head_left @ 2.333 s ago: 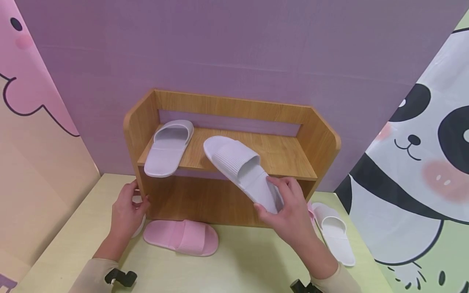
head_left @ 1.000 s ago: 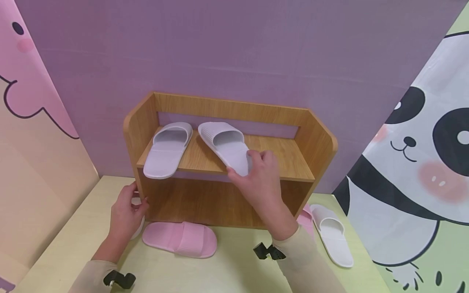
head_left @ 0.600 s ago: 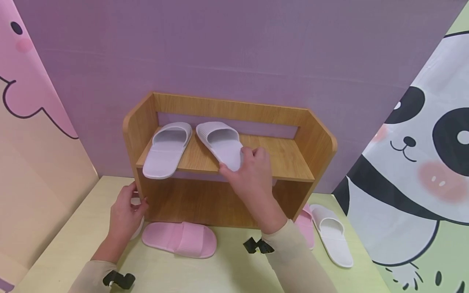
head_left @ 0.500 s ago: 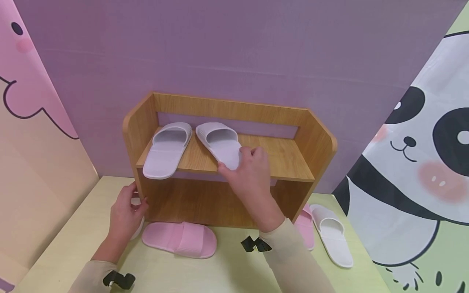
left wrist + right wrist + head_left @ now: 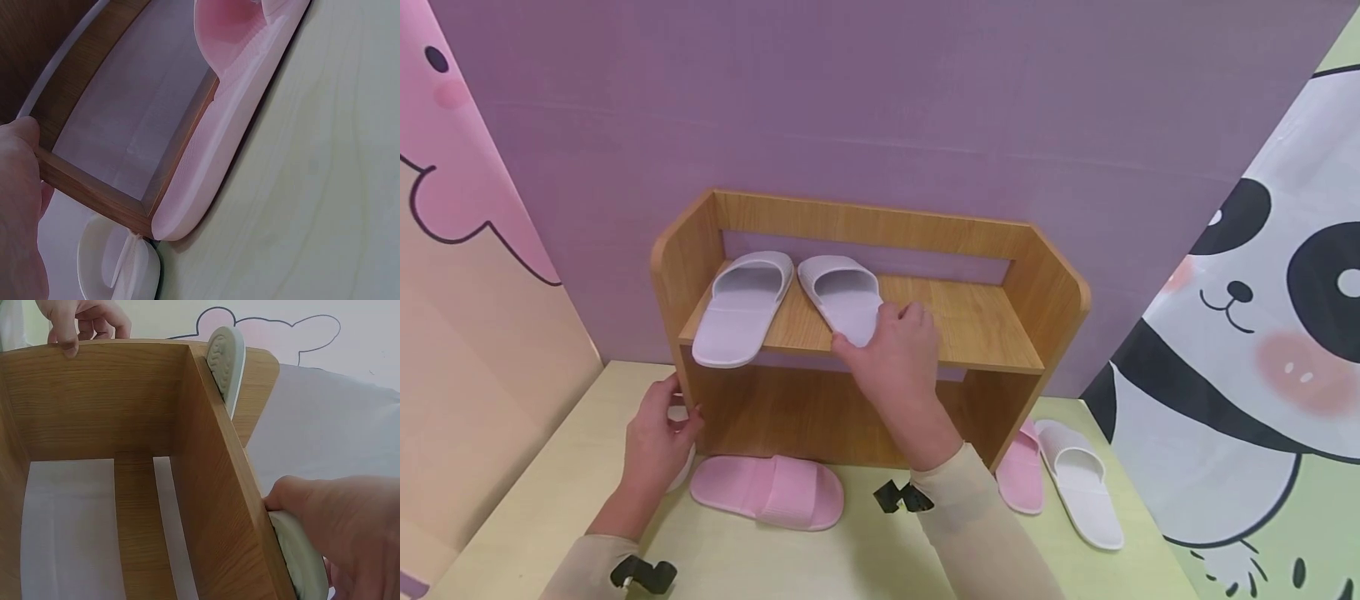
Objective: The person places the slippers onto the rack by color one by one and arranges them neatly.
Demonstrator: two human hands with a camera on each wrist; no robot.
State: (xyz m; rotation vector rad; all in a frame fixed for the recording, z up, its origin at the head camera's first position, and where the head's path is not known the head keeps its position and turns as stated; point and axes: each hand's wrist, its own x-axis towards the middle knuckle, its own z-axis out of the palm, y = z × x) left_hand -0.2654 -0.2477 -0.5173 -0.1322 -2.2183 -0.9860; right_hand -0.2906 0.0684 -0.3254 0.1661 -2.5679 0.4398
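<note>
A small wooden shoe rack stands against the purple wall. One white slipper lies on its upper shelf at the left, heel jutting over the front edge. Beside it is a second white slipper, toe toward the back and angled left. My right hand pinches this one by the heel, thumb on the left edge and fingers on the right; the hand hides part of the heel. My left hand grips the front edge of the rack's left side panel, its thumb showing in the left wrist view.
A pink slipper lies sideways before the rack. Behind my left hand another white slipper is partly hidden. Right of the rack lie a pink slipper and a white slipper, near the table's right edge.
My right hand has brought its white slipper from in front of the rack onto the upper shelf, then shifted it left toward the other. My left hand keeps its place on the side panel.
</note>
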